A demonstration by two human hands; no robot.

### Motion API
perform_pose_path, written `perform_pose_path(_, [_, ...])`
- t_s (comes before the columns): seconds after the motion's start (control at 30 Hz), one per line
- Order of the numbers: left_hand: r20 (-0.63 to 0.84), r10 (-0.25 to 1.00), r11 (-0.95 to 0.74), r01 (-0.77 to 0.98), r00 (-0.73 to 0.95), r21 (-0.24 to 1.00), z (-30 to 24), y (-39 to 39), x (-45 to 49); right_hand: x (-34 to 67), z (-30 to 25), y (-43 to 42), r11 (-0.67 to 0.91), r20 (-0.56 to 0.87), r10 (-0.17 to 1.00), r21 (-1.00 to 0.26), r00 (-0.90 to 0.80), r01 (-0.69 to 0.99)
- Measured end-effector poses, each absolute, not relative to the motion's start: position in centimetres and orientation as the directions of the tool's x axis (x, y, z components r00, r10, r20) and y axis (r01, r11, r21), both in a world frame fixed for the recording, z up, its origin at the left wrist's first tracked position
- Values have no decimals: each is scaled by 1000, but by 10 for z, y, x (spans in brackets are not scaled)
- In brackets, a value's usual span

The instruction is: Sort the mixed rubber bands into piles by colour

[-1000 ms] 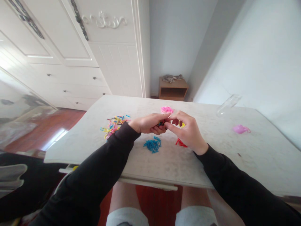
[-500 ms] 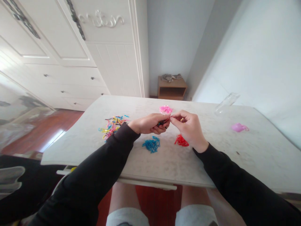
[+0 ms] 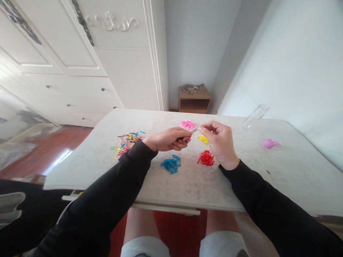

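My left hand (image 3: 168, 139) is closed around a small dark bunch of rubber bands above the white table (image 3: 187, 182). My right hand (image 3: 219, 140) pinches a thin dark band that stretches from the left hand's bunch; the two hands are a little apart. Sorted small piles lie around them: pink bands (image 3: 187, 124) behind, yellow bands (image 3: 203, 139) under the right fingers, red bands (image 3: 206, 157) below the right hand, blue bands (image 3: 170, 164) below the left hand. A mixed heap of coloured bands (image 3: 126, 141) lies to the left.
A clear plastic bottle (image 3: 254, 116) lies at the back right by the wall. A pink lid-like piece (image 3: 269, 143) rests on the right of the table. A white wardrobe (image 3: 88, 64) and a small wooden stand (image 3: 194, 100) are behind.
My right hand has pulled away to the right from the left hand, drawing out a thin dark band. The yellow and red piles are now uncovered.
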State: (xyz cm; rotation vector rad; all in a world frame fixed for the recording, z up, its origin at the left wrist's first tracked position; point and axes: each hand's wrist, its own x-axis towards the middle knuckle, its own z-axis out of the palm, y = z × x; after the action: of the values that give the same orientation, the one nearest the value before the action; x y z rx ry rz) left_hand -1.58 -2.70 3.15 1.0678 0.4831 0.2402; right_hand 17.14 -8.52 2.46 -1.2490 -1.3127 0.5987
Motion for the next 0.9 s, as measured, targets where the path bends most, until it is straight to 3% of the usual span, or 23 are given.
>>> perform_pose_path(0.27, [-220,570,487,-110,792,867,30,-25,-14,171,24,-86,336,412,890,-882,197,330])
perform_pose_path(0.43, [-174,651,433,-174,739,884,29,-25,-13,169,23,-88,382,438,895,-850,84,363])
perform_pose_path(0.67, [-189,648,426,-145,738,893,28,-26,-12,165,18,-89,398,404,913,-863,-50,312])
perform_pose_path(0.9, [-184,649,404,-129,738,906,27,-27,-10,164,18,-93,485,499,861,-755,-93,442])
